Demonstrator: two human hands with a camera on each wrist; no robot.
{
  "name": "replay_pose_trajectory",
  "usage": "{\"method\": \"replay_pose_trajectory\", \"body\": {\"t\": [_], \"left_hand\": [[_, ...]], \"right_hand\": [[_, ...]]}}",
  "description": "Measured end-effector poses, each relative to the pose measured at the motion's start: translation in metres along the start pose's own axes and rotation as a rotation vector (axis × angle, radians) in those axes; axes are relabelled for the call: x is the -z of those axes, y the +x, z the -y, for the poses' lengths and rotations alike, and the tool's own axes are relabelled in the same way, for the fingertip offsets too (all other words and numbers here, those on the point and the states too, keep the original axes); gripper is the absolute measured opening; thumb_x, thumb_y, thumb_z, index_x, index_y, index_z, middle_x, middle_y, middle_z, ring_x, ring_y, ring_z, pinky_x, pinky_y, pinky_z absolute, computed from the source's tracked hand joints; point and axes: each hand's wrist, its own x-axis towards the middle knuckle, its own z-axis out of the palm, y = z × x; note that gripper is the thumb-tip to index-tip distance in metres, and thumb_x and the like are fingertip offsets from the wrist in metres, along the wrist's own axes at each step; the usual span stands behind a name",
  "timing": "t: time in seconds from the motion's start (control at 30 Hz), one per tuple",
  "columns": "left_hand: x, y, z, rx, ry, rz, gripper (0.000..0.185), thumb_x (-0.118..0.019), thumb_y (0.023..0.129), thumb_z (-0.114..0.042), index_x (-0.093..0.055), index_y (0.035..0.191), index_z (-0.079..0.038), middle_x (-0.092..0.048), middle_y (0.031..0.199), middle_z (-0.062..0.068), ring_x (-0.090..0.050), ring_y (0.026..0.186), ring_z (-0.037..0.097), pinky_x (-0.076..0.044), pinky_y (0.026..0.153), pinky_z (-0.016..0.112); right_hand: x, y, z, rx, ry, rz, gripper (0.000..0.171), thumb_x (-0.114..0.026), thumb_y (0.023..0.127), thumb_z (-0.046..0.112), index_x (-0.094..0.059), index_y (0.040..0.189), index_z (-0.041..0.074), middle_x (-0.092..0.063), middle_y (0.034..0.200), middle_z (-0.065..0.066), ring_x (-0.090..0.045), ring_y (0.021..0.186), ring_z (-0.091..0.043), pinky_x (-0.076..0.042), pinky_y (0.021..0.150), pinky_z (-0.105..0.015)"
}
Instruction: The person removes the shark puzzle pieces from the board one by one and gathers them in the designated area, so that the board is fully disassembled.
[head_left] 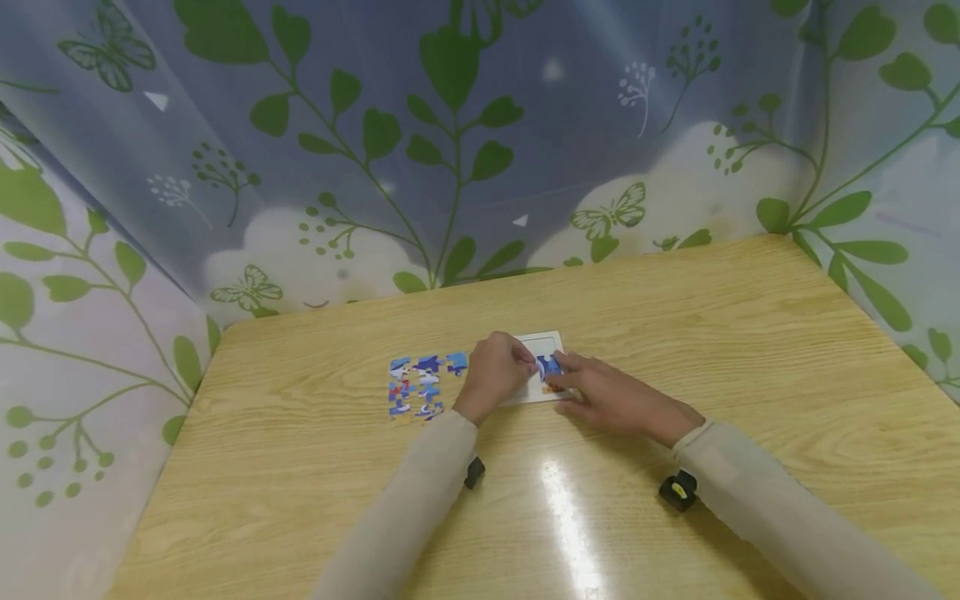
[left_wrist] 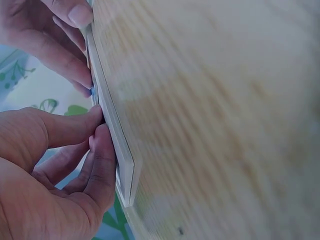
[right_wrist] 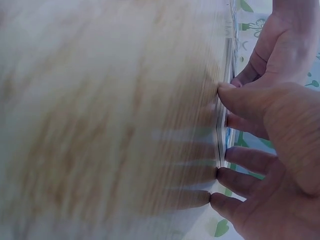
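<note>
A white-framed puzzle board (head_left: 538, 342) lies on the table under both hands, with a few joined blue pieces (head_left: 550, 363) at its right side. My left hand (head_left: 498, 371) is over the board's left part, thumb and forefinger pinching a jigsaw piece (head_left: 540, 372) at the edge of the joined ones; the fingers mostly hide it. From the right, my right hand (head_left: 611, 393) reaches over the board with fairly straight fingers, touching the board's edge and the pieces. In the right wrist view its fingertips (right_wrist: 220, 173) rest along the board's edge.
Left of the board, loose jigsaw pieces (head_left: 402, 387) lie in rows on the wooden table (head_left: 300, 467). A leaf-patterned curtain (head_left: 360, 167) hangs behind the table's far edge and at both sides.
</note>
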Motion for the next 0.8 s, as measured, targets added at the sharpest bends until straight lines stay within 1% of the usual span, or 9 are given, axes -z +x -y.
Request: {"method": "replay_pose_trajectory", "body": {"t": [0.1, 0.13, 0.23, 0.33, 0.5, 0.8], "left_hand": [[-0.001, 0.001, 0.000, 0.010, 0.009, 0.002, 0.004, -0.081, 0.087, -0.010, -0.081, 0.089, -0.007, -0.076, 0.085, 0.002, -0.068, 0.079, 0.015, -0.055, 0.072, 0.030], [-0.001, 0.001, 0.000, 0.011, 0.009, 0.002, 0.004, -0.080, 0.087, -0.011, -0.081, 0.089, -0.007, -0.076, 0.085, 0.002, -0.068, 0.079, 0.016, -0.055, 0.072, 0.030], [-0.001, 0.000, 0.000, 0.013, 0.012, -0.001, 0.004, -0.080, 0.087, -0.011, -0.081, 0.088, -0.006, -0.076, 0.085, 0.001, -0.067, 0.079, 0.015, -0.055, 0.072, 0.030], [0.000, 0.000, -0.001, 0.012, 0.016, -0.005, 0.004, -0.079, 0.087, -0.010, -0.081, 0.087, -0.007, -0.076, 0.084, 0.001, -0.067, 0.079, 0.015, -0.054, 0.072, 0.030], [-0.001, 0.000, -0.001, 0.015, 0.005, 0.001, 0.003, -0.079, 0.086, -0.009, -0.081, 0.086, -0.006, -0.076, 0.083, 0.002, -0.066, 0.076, 0.015, -0.053, 0.071, 0.030], [0.001, 0.000, 0.001, -0.002, -0.025, 0.004, 0.004, -0.078, 0.087, -0.008, -0.080, 0.084, -0.006, -0.075, 0.082, 0.003, -0.064, 0.071, 0.014, -0.053, 0.067, 0.028]], "right_hand": [[0.000, -0.002, 0.000, 0.013, -0.008, -0.003, 0.041, -0.067, 0.099, 0.015, -0.061, 0.133, -0.007, -0.039, 0.150, -0.035, -0.037, 0.140, -0.049, -0.036, 0.111, -0.058], [0.000, -0.002, 0.000, 0.028, -0.015, -0.009, 0.041, -0.067, 0.099, 0.014, -0.061, 0.133, -0.008, -0.041, 0.149, -0.035, -0.040, 0.138, -0.049, -0.037, 0.110, -0.057], [0.001, -0.005, 0.001, 0.046, -0.036, -0.012, 0.042, -0.068, 0.098, 0.013, -0.061, 0.132, -0.009, -0.043, 0.146, -0.037, -0.042, 0.136, -0.050, -0.039, 0.108, -0.057], [0.002, -0.008, 0.003, 0.039, -0.054, -0.001, 0.043, -0.069, 0.097, 0.014, -0.061, 0.133, -0.008, -0.044, 0.145, -0.038, -0.041, 0.137, -0.051, -0.038, 0.109, -0.059], [0.002, -0.010, 0.004, 0.026, -0.051, 0.010, 0.043, -0.068, 0.098, 0.014, -0.060, 0.134, -0.008, -0.044, 0.145, -0.037, -0.039, 0.138, -0.051, -0.036, 0.109, -0.060], [0.002, -0.011, 0.004, 0.017, -0.044, 0.020, 0.045, -0.067, 0.099, 0.015, -0.058, 0.136, -0.007, -0.039, 0.148, -0.037, -0.036, 0.140, -0.051, -0.035, 0.110, -0.060]]}}
